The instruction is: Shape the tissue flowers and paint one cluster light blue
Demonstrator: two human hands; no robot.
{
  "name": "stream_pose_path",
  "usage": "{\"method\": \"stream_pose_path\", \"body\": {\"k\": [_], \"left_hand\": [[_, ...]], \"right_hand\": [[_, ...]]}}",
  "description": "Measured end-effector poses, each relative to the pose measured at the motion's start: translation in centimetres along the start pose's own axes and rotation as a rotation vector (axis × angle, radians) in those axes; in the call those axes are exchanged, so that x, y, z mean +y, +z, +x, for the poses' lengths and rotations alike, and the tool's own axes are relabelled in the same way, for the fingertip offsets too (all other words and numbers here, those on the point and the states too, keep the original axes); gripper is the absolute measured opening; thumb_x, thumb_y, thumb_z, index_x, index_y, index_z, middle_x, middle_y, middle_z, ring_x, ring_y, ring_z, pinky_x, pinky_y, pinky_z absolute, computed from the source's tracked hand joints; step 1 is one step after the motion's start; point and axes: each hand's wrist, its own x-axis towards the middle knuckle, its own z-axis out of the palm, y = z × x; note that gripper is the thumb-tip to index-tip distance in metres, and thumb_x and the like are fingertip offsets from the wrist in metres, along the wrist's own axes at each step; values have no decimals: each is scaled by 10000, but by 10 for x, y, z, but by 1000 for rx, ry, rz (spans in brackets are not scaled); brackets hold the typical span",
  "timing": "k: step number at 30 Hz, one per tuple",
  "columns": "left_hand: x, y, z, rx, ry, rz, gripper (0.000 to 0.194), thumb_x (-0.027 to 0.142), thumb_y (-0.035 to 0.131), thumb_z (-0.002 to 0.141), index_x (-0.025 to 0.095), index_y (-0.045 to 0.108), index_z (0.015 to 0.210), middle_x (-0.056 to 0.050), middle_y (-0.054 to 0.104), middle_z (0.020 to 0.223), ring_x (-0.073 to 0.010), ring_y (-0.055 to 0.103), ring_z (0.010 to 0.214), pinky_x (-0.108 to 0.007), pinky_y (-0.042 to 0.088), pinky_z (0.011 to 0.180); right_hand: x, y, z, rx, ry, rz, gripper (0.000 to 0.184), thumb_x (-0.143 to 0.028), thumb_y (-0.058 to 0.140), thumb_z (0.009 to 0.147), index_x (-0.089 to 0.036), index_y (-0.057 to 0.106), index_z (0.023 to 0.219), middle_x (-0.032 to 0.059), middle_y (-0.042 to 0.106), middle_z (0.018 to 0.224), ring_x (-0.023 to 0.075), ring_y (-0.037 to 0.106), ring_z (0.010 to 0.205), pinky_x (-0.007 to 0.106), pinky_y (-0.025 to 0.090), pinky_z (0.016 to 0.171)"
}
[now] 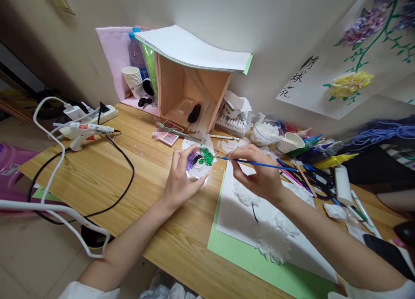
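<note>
My left hand (183, 174) is closed around the rim of a small round paint palette (199, 169), which carries purple, black and green paint. In my right hand (256, 171) is a thin blue paintbrush (262, 164), pinched near its bristle end. The brush tip points left and reaches the green paint (206, 156); whether it touches cannot be made out. Below my right hand lies a white sheet (227, 217) on green paper (217, 242). White crumpled tissue flowers (272, 242) and a short black line (254, 213) are on the sheet.
A glue gun (84, 132) and a power strip (108, 114) with looping cables stand at the left. Behind the palette is an open box (194, 87) topped with paper. Paint bottles (333, 160), a paper cup (291, 142) and black-handled scissors (319, 182) crowd the right.
</note>
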Motion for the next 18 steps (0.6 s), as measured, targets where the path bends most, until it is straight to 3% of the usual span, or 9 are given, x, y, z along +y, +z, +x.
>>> {"method": "stream_pose_path", "body": {"k": [18], "left_hand": [[2, 0, 1, -2, -15, 13, 711, 239, 705, 662, 221, 359, 1283, -93, 472, 1152, -223, 469, 1102, -377, 407, 961]], "right_hand": [[1, -6, -2, -16, -3, -38, 240, -60, 530, 732, -225, 544, 906, 24, 644, 745, 162, 586, 685, 318, 487, 630]]}}
